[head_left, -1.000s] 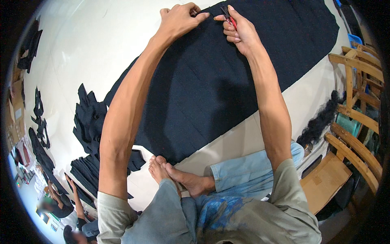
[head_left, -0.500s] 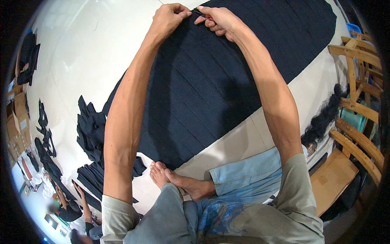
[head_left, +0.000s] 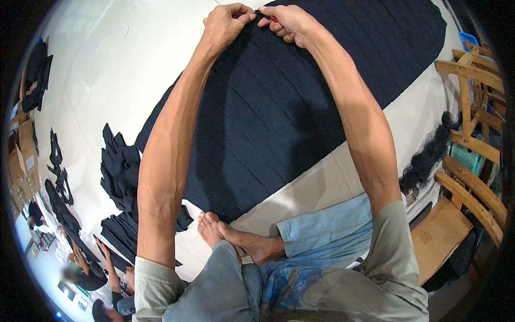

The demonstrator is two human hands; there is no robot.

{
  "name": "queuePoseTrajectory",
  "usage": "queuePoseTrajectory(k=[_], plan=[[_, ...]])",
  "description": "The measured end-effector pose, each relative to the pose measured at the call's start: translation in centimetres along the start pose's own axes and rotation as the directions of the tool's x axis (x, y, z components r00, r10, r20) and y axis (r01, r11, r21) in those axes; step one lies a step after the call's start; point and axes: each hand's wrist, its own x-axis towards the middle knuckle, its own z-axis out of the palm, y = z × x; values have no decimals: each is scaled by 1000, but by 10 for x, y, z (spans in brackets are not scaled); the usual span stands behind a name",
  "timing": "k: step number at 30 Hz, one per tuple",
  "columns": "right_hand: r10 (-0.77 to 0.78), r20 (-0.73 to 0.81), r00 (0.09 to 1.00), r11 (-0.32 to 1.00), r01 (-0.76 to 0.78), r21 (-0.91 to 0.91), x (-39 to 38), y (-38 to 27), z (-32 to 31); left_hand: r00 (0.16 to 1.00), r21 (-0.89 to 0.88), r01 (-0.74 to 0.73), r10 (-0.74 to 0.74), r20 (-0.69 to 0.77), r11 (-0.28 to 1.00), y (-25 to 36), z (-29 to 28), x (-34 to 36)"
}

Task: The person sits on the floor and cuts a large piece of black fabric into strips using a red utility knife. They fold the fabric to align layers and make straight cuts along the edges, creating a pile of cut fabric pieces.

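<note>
A large black ribbed cloth (head_left: 279, 139) lies spread on the white floor (head_left: 96, 64) before me. At the cloth's far edge, my left hand (head_left: 229, 22) pinches the fabric between thumb and fingers. Just right of it my right hand (head_left: 287, 26) is closed round small scissors (head_left: 273, 19) with red handles and dark blades, whose tip is close to my left fingertips; exactly what they touch is too small to tell. My bare feet (head_left: 230, 233) rest by the cloth's near edge.
Black cloth pieces (head_left: 120, 172) and strips lie to the left, near cardboard boxes (head_left: 21, 161). Other people (head_left: 86, 279) sit at lower left. On the right are wooden chairs (head_left: 466, 139), a cardboard sheet (head_left: 437, 236), a blue bin (head_left: 466, 38) and a dark fluffy heap (head_left: 429, 150).
Since a second ago my right hand has moved left and turned over, bringing the scissors' tip to my left fingers. My left hand has shifted slightly left.
</note>
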Motion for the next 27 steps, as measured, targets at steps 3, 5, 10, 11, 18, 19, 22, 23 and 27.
queuePoseTrajectory(k=[3,5,10,11,18,19,22,23,27], plan=[[56,4,998,998,-56,-38,-2,0,3,1000,88,18,-19,2,996,1,2,-5],[-26,-10,1000,993,27,115,-8,-1,3,999,171,38,-37,-10,984,2,4,-5],[4,11,1000,817,-10,576,-29,-9,-33,999,324,-36,44,-19,945,14,10,14],[10,-24,1000,857,4,516,-31,-9,-41,1000,371,-17,16,5,929,19,13,20],[-51,21,998,992,48,121,-16,-5,-56,998,219,6,6,-56,976,32,27,36],[-77,16,997,992,75,105,-13,-5,-55,997,125,12,-2,-81,992,30,28,34],[-67,38,997,998,66,23,-9,-4,-53,997,82,23,-17,-80,996,24,28,30],[-64,26,998,998,63,12,-8,-4,-52,997,79,-8,14,-75,997,23,28,30],[-15,-8,1000,1000,15,-23,-6,-4,-47,998,22,-26,27,-49,999,23,26,32]])
